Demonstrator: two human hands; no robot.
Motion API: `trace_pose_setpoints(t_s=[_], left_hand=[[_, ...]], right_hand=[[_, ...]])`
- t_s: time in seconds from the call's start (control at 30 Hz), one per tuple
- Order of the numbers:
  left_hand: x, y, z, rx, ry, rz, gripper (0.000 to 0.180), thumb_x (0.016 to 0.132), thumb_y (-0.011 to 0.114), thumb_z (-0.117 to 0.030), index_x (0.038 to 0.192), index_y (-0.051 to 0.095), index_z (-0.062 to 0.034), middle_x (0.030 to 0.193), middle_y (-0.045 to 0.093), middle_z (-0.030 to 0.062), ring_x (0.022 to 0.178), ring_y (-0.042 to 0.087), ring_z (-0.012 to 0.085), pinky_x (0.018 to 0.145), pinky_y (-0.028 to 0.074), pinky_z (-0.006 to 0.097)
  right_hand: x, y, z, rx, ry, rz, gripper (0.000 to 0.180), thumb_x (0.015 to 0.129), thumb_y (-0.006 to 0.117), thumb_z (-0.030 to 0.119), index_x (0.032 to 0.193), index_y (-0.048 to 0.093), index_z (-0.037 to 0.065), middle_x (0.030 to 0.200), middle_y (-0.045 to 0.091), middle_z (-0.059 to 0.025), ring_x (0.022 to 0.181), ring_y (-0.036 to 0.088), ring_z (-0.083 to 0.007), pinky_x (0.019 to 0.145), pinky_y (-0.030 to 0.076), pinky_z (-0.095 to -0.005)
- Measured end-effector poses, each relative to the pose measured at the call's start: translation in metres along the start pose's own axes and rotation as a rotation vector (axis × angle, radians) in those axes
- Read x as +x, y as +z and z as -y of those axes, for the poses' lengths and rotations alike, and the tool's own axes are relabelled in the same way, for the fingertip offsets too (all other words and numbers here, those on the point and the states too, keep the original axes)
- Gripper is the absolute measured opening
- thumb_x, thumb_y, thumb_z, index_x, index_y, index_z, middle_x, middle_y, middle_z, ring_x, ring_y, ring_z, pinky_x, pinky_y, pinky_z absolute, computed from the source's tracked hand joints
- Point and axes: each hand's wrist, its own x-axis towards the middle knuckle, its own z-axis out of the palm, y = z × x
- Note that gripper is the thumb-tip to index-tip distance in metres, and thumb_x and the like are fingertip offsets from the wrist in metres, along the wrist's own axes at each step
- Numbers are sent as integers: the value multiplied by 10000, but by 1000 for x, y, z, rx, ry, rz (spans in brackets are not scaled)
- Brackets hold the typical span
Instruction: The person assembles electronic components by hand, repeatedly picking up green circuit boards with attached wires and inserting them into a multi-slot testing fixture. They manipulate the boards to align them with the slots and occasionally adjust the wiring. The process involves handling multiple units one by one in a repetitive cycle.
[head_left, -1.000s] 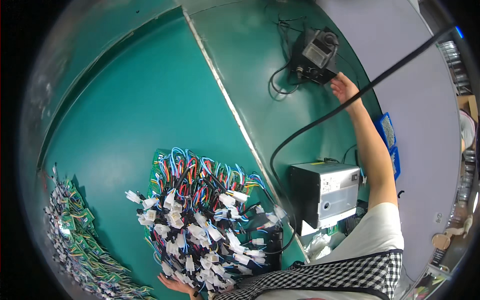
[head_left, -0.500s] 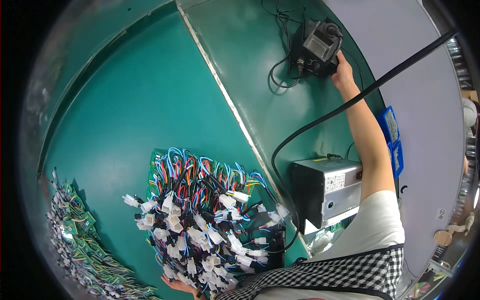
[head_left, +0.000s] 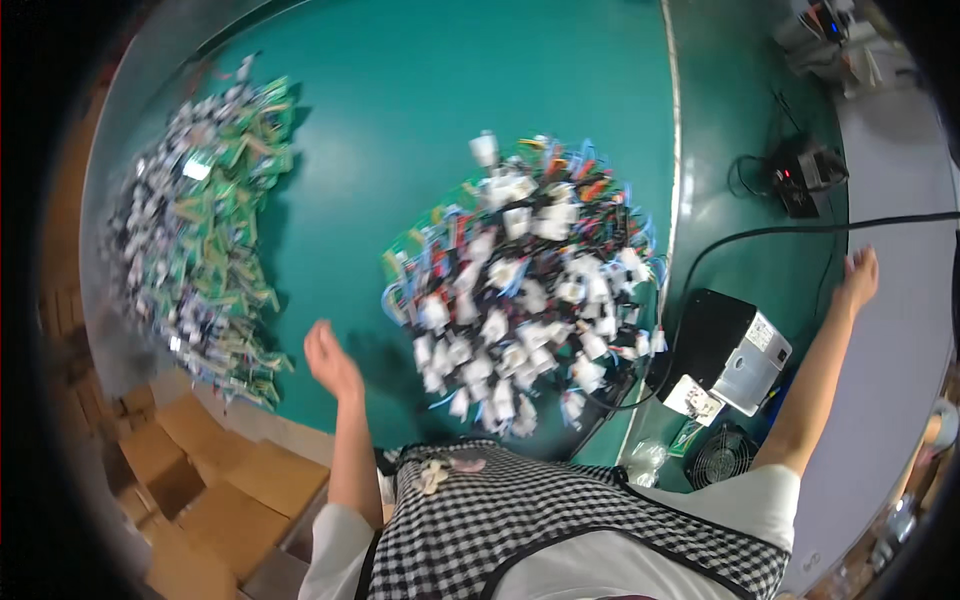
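My left hand (head_left: 332, 362) hovers over the green table near its front edge, fingers loosely curled and nothing seen in it. It hangs between a heap of circuit boards with wires (head_left: 215, 240) on the left and a larger heap of coloured wires with white plug connectors (head_left: 520, 290) in the middle. Stretched far out to the right, my right hand (head_left: 860, 278) has thumb and fingers slightly apart, with no object visible in it. Beyond that hand sits a black soldering station (head_left: 795, 185) with a red light, untouched. Motion blurs both hands.
A black cable (head_left: 760, 230) sweeps across the right side, close to my right hand. A black and silver box (head_left: 725, 350) and a round fan (head_left: 722, 455) stand at the right front. Cardboard boxes (head_left: 235, 500) are at the lower left. A pale strip (head_left: 675, 120) divides the tabletop.
The view has swung right and down. My right hand has come off the soldering station, whose light now shows. My left hand has left the edge of the connector heap and is raised.
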Motion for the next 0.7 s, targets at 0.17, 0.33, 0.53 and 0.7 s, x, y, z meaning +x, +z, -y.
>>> trace_pose_setpoints(t_s=[0.17, 0.33, 0.53, 0.7], left_hand=[[77, 46, -68, -182, -3, 587, 376, 834, 523, -342, 994, 595, -10, 937, 620, 141, 889, 581, 218, 800, 428, 311], [89, 94, -122, 351, 179, 744, 656, 677, 601, -560, 1014, 591, 2, 1029, 600, 171, 1005, 550, 312, 853, 418, 375], [105, 122, -102, 309, 132, 1188, 877, 507, 677, -642, 1058, 567, 32, 1164, 526, 190, 1064, 515, 324, 902, 386, 389], [113, 121, -80, -301, -259, 1198, 572, 667, 712, -389, 962, 588, 85, 975, 609, 182, 880, 589, 274, 770, 455, 369]], right_hand=[[-169, -26, 103, 213, -99, 184, 229, 848, 538, 149, 976, 550, -40, 953, 571, -108, 778, 570, -176, 676, 489, -274], [-329, -26, 158, 29, -133, 475, 178, 834, 531, 124, 812, 596, -40, 752, 583, -71, 639, 542, -104, 622, 434, -225], [-426, -29, 160, 25, -180, 765, 72, 796, 550, 23, 778, 594, -31, 801, 576, -54, 672, 525, -81, 607, 420, -206], [-475, -20, 163, 53, -191, 816, 64, 784, 568, 44, 781, 599, -13, 735, 579, -45, 623, 514, -77, 567, 414, -209]])
